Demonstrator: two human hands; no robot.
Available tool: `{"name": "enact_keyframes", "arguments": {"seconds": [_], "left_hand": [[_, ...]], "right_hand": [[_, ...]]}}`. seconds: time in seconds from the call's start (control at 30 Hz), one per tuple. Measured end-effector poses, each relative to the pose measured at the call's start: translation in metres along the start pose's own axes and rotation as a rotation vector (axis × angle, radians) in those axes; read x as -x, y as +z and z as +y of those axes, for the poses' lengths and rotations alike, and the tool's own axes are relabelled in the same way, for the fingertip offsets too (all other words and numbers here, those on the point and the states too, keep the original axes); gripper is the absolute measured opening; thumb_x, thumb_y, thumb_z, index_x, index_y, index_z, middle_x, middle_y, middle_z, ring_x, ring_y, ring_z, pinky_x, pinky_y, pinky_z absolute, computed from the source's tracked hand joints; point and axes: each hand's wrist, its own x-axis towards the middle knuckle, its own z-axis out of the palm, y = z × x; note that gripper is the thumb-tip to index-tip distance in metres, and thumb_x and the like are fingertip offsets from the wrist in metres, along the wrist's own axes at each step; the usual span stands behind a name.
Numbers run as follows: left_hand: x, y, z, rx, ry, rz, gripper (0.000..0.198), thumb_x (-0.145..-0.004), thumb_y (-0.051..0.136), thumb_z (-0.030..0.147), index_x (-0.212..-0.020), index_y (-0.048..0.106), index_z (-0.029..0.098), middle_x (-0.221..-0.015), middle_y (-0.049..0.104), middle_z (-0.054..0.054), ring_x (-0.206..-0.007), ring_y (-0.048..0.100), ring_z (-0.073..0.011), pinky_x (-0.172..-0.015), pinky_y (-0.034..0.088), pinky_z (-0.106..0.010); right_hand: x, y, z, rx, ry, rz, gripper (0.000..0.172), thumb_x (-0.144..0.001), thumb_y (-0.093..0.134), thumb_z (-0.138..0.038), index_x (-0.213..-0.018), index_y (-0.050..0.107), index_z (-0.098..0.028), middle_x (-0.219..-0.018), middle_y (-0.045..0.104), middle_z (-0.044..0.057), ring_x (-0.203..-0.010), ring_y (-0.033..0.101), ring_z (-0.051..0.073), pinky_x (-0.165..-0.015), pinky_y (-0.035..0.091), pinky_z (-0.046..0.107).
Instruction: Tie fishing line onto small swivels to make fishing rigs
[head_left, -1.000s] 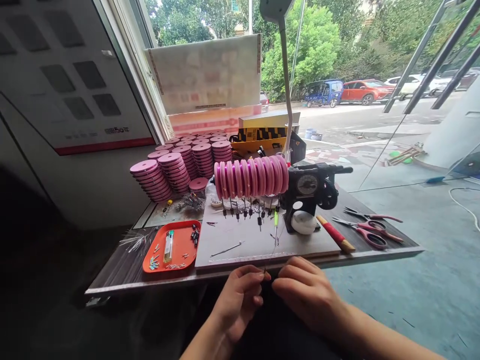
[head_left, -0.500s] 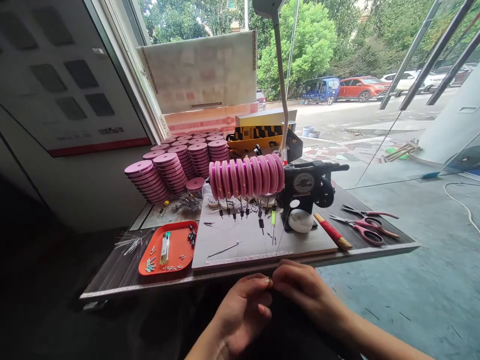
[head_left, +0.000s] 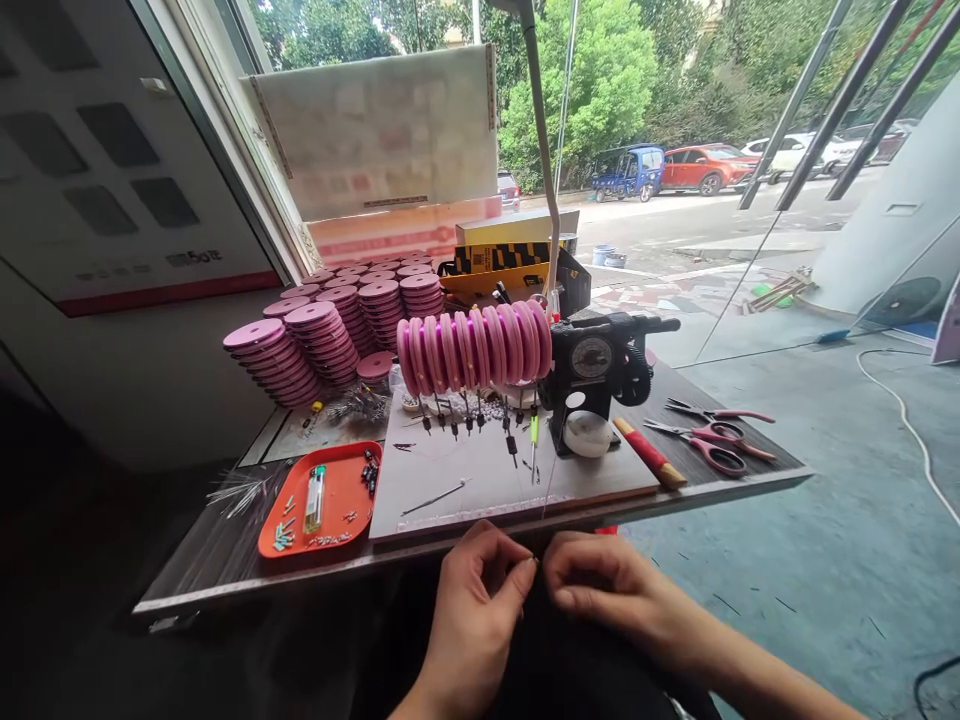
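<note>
My left hand (head_left: 480,600) is closed in front of the table edge, thumb and forefinger pinched on something too small to make out. Just right of it, my right hand (head_left: 611,585) has its fingers curled together, and what they hold is hidden. A thin thread runs down from the winding machine (head_left: 592,358) toward my hands. Pink spools (head_left: 472,348) stand in a row on the machine's shaft, with small black weights (head_left: 454,430) hanging below them over the pale board (head_left: 487,480).
An orange tray (head_left: 270,530) with a lighter and small parts is at left. Stacks of pink discs (head_left: 322,340) stand behind it. A red-wrapped stick (head_left: 649,455) and scissors (head_left: 712,450) lie at right. A lamp pole (head_left: 544,150) rises behind the machine.
My left hand has turned, with its back now more visible, and my right hand's fingers have curled more. The table scene has shifted left in view. A small red object shows behind my right hand.
</note>
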Motion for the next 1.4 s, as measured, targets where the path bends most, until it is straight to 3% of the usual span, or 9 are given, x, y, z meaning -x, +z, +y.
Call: {"name": "enact_keyframes", "arguments": {"seconds": [0.17,0.33,0.6,0.73,0.87,1.03,1.1,1.23,1.4], "left_hand": [[0.005,0.002,-0.001,0.027,0.094,-0.03,0.016,-0.072,0.065,0.027,-0.061,0.062,0.015,-0.062,0.047,0.002,-0.057,0.042,-0.0113,-0.054,0.034,-0.023],[0.005,0.002,-0.003,0.027,0.146,-0.023,0.015,-0.072,0.063,0.026,-0.062,0.062,0.016,-0.063,0.047,0.001,-0.06,0.041,-0.0127,-0.057,0.033,-0.024],[0.004,0.003,-0.003,0.077,0.115,-0.008,0.018,-0.07,0.063,0.029,-0.06,0.057,0.016,-0.061,0.042,0.004,-0.057,0.036,-0.0113,-0.055,0.03,-0.023],[0.003,0.003,-0.003,0.092,0.1,-0.014,0.019,-0.07,0.063,0.031,-0.061,0.057,0.016,-0.061,0.043,0.003,-0.058,0.037,-0.012,-0.055,0.03,-0.024],[0.003,0.002,-0.005,0.078,0.096,-0.011,0.019,-0.071,0.062,0.031,-0.061,0.057,0.016,-0.061,0.044,0.003,-0.058,0.038,-0.0122,-0.057,0.033,-0.024],[0.005,0.0,-0.012,-0.128,0.246,0.049,0.015,-0.076,0.059,0.027,-0.064,0.059,0.017,-0.064,0.046,0.002,-0.057,0.043,-0.0118,-0.052,0.036,-0.022],[0.006,-0.002,-0.015,-0.29,0.407,0.124,0.012,-0.076,0.059,0.021,-0.065,0.06,0.017,-0.066,0.046,0.002,-0.053,0.044,-0.0107,-0.048,0.036,-0.021],[0.004,-0.005,-0.019,-0.643,0.794,0.395,0.013,-0.076,0.055,0.006,-0.073,0.062,0.016,-0.072,0.048,-0.001,-0.055,0.05,-0.0102,-0.053,0.043,-0.019],[-0.001,-0.009,-0.02,-0.885,0.976,0.53,0.015,-0.076,0.054,0.001,-0.076,0.063,0.014,-0.08,0.057,-0.007,-0.069,0.061,-0.0153,-0.066,0.049,-0.022]], "right_hand": [[0.014,0.013,-0.01,0.136,-0.154,0.111,0.026,-0.084,0.053,-0.037,-0.068,0.055,-0.018,-0.07,0.051,0.001,-0.064,0.048,0.012,-0.06,0.037,0.022],[0.016,0.015,-0.02,0.1,-0.172,0.168,0.023,-0.084,0.053,-0.036,-0.068,0.053,-0.019,-0.07,0.047,-0.001,-0.064,0.045,0.012,-0.058,0.036,0.021],[0.015,0.011,-0.036,0.029,-0.126,0.172,0.024,-0.084,0.053,-0.036,-0.068,0.051,-0.018,-0.071,0.045,-0.001,-0.066,0.044,0.012,-0.06,0.036,0.021],[0.018,0.013,-0.036,0.18,-0.171,0.188,0.021,-0.085,0.051,-0.032,-0.069,0.049,-0.019,-0.07,0.048,0.0,-0.065,0.046,0.012,-0.06,0.038,0.021],[0.022,0.016,-0.029,0.379,-0.307,0.153,0.017,-0.087,0.047,-0.024,-0.071,0.049,-0.019,-0.071,0.052,0.002,-0.064,0.05,0.012,-0.058,0.039,0.02],[0.012,0.019,-0.033,0.536,-0.429,0.085,0.016,-0.088,0.042,-0.018,-0.077,0.054,-0.017,-0.075,0.058,0.004,-0.065,0.051,0.012,-0.059,0.04,0.02],[-0.004,0.017,-0.046,0.573,-0.358,0.046,0.017,-0.087,0.043,-0.016,-0.076,0.056,-0.016,-0.07,0.059,0.003,-0.062,0.049,0.011,-0.058,0.038,0.02],[-0.054,0.009,-0.076,0.531,0.026,-0.099,0.009,-0.077,0.053,-0.009,-0.07,0.058,-0.014,-0.063,0.055,-0.002,-0.061,0.048,0.009,-0.059,0.038,0.018],[-0.105,0.005,-0.084,0.52,0.231,-0.326,0.009,-0.067,0.056,-0.007,-0.062,0.059,-0.014,-0.052,0.051,-0.005,-0.048,0.043,0.007,-0.045,0.033,0.016]]}}
